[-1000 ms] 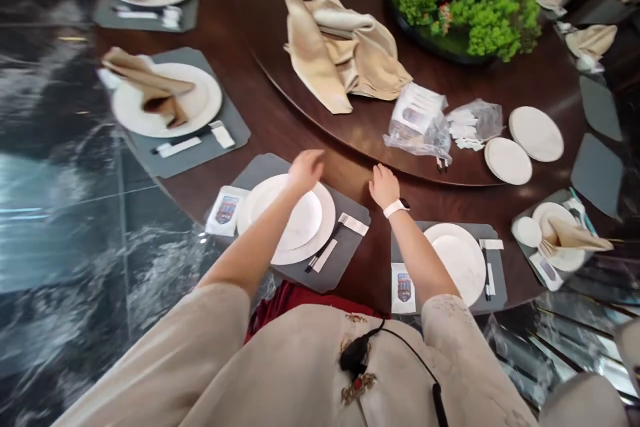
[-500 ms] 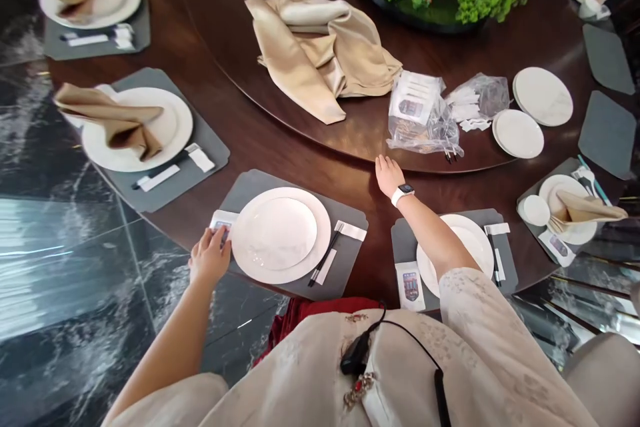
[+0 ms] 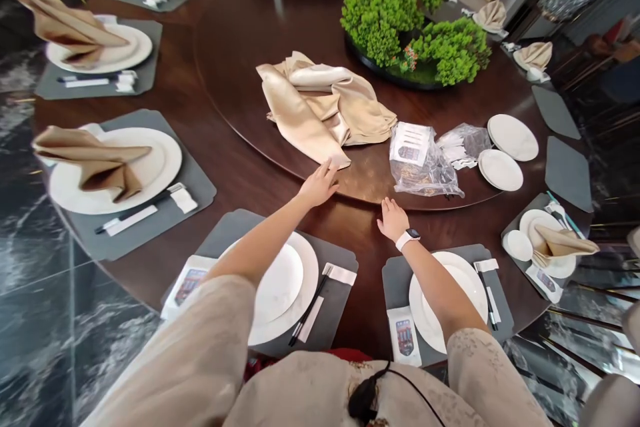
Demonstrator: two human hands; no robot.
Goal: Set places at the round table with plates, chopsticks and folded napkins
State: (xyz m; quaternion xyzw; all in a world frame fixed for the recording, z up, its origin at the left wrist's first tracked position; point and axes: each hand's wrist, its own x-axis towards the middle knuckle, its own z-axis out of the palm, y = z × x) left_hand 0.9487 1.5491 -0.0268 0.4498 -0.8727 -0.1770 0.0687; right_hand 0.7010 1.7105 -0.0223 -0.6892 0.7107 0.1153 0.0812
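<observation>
My left hand (image 3: 319, 185) stretches out over the dark round table, fingers apart, its tips at the near corner of a heap of beige cloth napkins (image 3: 325, 107) on the raised turntable (image 3: 240, 33). It holds nothing. My right hand (image 3: 393, 219), with a white watch on the wrist, rests flat and empty on the table just below the turntable's rim. Under my arms lie two grey placemats, one with stacked white plates (image 3: 285, 283) and chopsticks (image 3: 306, 310), the other with a white plate (image 3: 465, 280).
On the turntable stand a green plant centrepiece (image 3: 415, 27), clear plastic bags of packets (image 3: 423, 160) and two small white plates (image 3: 500, 169). Settings with folded napkins (image 3: 95, 163) line the left edge. A wet-wipe packet (image 3: 187, 283) lies beside the near plates. Black marble floor surrounds the table.
My left hand left the packet beside the near plates and reached forward to the napkin heap's corner. My right hand stayed on the table. The view tilted up.
</observation>
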